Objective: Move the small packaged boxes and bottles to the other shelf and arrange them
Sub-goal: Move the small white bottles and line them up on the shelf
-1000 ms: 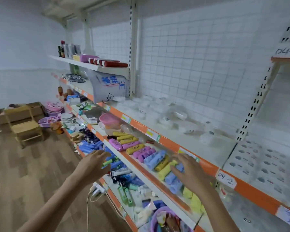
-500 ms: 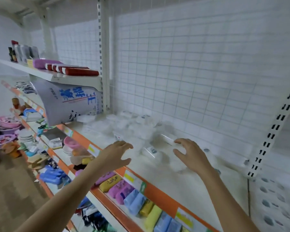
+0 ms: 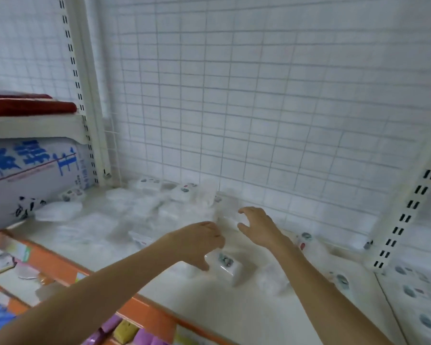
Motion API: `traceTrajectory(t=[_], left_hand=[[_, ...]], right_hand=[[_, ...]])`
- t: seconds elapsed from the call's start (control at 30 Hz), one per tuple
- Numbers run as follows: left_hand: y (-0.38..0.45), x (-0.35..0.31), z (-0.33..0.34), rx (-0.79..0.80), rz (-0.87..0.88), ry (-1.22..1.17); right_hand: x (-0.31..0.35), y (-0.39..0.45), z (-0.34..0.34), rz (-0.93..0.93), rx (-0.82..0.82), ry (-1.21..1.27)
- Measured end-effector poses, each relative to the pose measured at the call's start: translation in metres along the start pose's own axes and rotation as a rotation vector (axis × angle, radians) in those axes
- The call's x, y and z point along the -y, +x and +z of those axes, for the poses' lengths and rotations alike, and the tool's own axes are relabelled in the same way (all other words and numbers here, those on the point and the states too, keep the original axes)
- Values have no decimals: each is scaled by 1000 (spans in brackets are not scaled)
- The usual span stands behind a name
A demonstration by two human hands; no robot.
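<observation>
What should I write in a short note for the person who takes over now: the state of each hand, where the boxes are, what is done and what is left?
Left hand: fingers curled downward just above a small clear packaged box; whether it touches the box cannot be told.
Right hand: open, fingers spread, above the shelf, holding nothing.
Things: many small clear packaged boxes lie scattered on the white shelf, mostly toward the back wire grid; more lie to the right. The picture is blurred, so bottles cannot be told apart.
Done: nothing visibly moved.
Left: pick up the boxes, carry them to the other shelf, arrange them.
</observation>
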State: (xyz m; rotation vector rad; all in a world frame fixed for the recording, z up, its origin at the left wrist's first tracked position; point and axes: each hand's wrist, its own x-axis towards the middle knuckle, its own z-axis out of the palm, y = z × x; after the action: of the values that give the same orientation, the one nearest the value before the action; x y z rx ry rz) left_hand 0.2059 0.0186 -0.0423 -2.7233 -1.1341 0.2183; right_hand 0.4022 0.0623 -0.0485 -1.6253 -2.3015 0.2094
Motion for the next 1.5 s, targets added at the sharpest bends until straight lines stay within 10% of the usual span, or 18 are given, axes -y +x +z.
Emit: traceTrajectory(t=[0.43,0.83,1.2,1.5], left_hand=[[28,41,3,-98,184,-198],[70,34,-3,-66,251,-437],[62,24,2,-135,38,-703],[66,19,-1,-120,-254,-752]], right_hand=[[-4,29,29,161,102,-177],[-35,-52,-26,444,-241,1146],[-21,-52,-4,329,129,707],[-26,-55,-7,345,-18,754]])
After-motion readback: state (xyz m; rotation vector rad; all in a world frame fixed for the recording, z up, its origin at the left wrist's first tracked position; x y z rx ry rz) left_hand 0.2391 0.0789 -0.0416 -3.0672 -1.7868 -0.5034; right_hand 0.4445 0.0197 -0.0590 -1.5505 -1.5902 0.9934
